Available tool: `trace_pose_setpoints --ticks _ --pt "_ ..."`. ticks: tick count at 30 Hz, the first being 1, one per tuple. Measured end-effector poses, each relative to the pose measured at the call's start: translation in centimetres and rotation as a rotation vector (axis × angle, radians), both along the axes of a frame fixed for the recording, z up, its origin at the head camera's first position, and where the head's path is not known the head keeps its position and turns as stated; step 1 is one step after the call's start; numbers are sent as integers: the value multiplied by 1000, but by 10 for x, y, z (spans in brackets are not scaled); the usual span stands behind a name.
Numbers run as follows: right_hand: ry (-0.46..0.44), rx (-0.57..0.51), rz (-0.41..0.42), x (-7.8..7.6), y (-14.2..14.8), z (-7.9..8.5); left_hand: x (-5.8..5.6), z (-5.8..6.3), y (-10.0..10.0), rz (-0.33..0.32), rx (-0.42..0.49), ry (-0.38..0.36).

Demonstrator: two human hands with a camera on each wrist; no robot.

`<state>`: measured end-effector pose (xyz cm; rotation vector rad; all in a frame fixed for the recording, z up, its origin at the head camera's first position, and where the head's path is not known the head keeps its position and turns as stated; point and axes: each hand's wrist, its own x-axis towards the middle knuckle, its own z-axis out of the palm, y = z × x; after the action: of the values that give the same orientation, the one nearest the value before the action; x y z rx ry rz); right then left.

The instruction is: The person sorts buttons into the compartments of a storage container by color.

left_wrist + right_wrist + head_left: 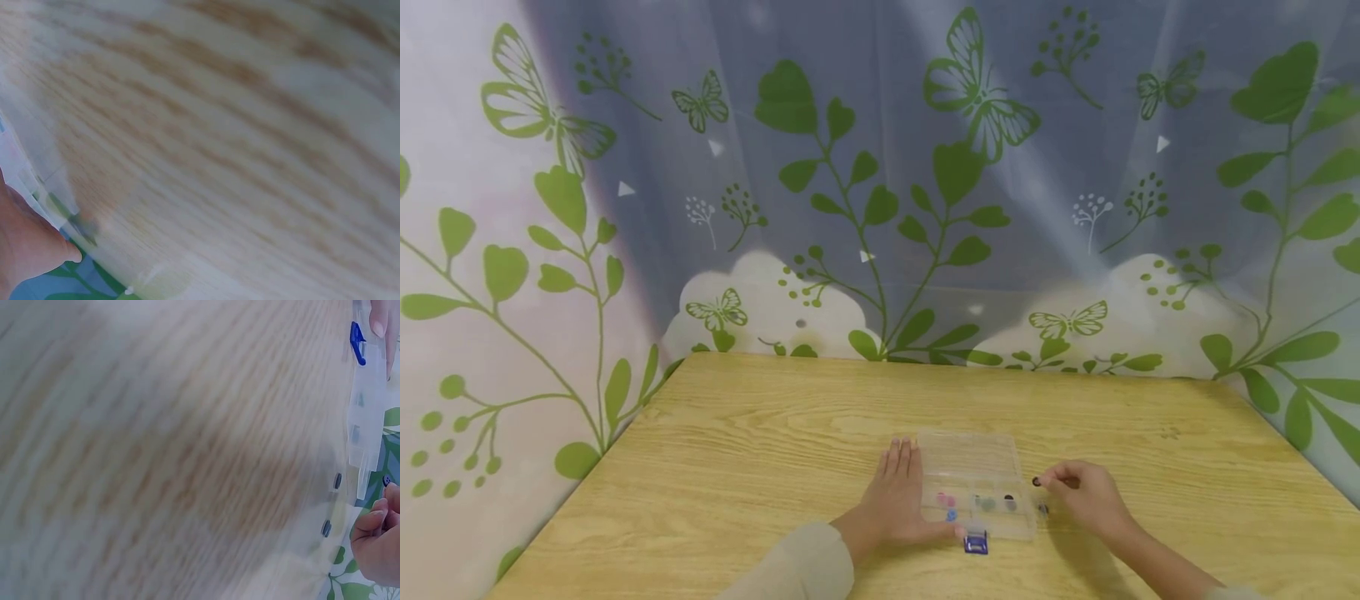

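Observation:
A clear plastic compartment box (1018, 521) lies on the table with its see-through lid (967, 454) laid back. Inside are pink buttons (946, 500), a blue button (952, 516), pale greenish buttons (987, 503) and a dark button (1009, 498), in separate sections. My left hand (891, 504) rests flat along the box's left side, fingers straight, thumb reaching to its front edge by the blue latch (976, 543). To the right of the box, my right hand (1090, 496) pinches a small dark button (1037, 482) between thumb and fingertips, slightly apart from the box.
Two dark buttons, one nearer the box (338, 480) and one farther off (326, 528), are on the wood-grain table (737, 450) in the right wrist view. A curtain (880, 208) printed with green leaves and butterflies hangs behind the table's far edge and along its sides.

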<state>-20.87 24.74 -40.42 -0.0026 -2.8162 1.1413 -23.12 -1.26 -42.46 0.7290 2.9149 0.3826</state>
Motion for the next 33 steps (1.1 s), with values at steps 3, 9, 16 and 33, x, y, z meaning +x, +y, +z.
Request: trace_pose_setpoints --ticks 3,9,16,33 --pt "3 -13 11 0 -2 -1 -1 0 1 0 -8 7" --pt "0 -46 20 -3 -10 -3 0 0 0 2 4 -3" --pt "-14 -76 14 -5 -18 -7 2 3 0 -7 -5 6" --pt "-9 -35 16 -7 -27 -12 3 4 0 1 -21 2"
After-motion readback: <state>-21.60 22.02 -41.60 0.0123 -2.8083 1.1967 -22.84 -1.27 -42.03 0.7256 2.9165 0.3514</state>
